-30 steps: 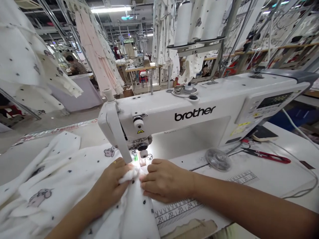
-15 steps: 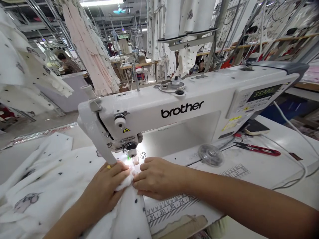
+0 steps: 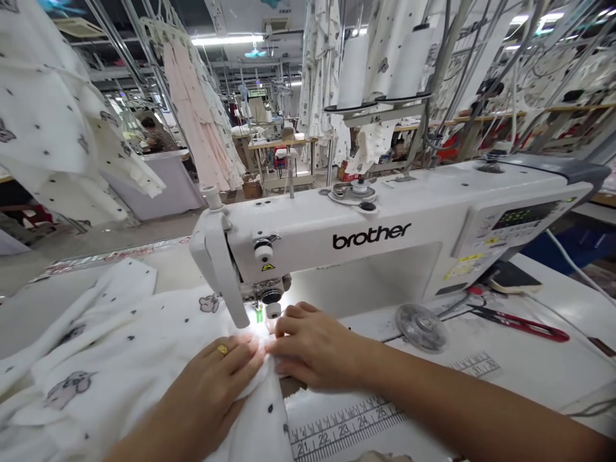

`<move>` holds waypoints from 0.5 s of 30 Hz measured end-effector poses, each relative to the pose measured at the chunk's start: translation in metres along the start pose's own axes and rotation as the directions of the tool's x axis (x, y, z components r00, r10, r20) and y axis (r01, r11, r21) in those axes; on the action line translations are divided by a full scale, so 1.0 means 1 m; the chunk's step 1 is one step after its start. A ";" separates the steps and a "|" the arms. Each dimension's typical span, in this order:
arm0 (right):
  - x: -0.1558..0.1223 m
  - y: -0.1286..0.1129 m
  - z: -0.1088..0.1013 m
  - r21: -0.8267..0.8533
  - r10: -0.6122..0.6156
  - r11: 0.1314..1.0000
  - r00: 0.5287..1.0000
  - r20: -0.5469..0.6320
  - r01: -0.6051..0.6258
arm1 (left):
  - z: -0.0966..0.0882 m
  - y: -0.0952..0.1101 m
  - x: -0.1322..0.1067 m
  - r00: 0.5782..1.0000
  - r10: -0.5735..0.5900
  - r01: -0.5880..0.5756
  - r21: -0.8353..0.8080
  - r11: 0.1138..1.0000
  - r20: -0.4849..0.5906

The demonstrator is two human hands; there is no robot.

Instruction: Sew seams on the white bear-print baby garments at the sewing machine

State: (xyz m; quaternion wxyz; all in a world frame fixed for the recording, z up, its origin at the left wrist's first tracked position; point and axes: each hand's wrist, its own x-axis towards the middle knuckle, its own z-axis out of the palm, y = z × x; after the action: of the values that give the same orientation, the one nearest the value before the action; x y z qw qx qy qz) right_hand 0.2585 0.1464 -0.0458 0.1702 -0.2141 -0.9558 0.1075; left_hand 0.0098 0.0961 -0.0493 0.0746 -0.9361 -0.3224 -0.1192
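Note:
A white printed fabric with small dots and grey animal figures lies across the table under the needle of a white Brother sewing machine. My left hand, a gold ring on one finger, lies flat on the cloth just in front of the needle area, fingers stretched out. My right hand presses the cloth's edge beside the presser foot, its fingers curled and close together on the fabric. The needle itself is mostly hidden behind my fingers.
A red thread snipper and a bobbin disc lie on the table to the right. A printed ruler strip runs along the front. Thread cones stand behind the machine. Garments hang around; a person sits far back left.
My left hand has let go of the bunched cloth and flattened on the fabric. Both hands have moved closer to the presser foot. The view has shifted slightly.

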 end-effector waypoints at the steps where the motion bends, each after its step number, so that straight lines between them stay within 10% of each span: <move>1: 0.000 0.000 0.001 -0.003 0.024 1.000 1.000 -0.004 -0.024 | 0.000 -0.002 0.002 1.000 -0.007 0.007 -0.003 1.000 -0.001; 15: 0.007 0.005 0.003 -0.054 0.114 0.992 0.993 -0.035 -0.116 | 0.009 -0.027 0.018 0.991 -0.126 0.125 -0.031 0.992 -0.040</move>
State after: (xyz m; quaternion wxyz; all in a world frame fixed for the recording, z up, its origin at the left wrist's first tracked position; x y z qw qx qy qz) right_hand 0.2534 0.1537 -0.0484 0.1731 -0.2751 -0.9417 0.0871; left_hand 0.0087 0.1294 -0.0518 0.0601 -0.9123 -0.3773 -0.1477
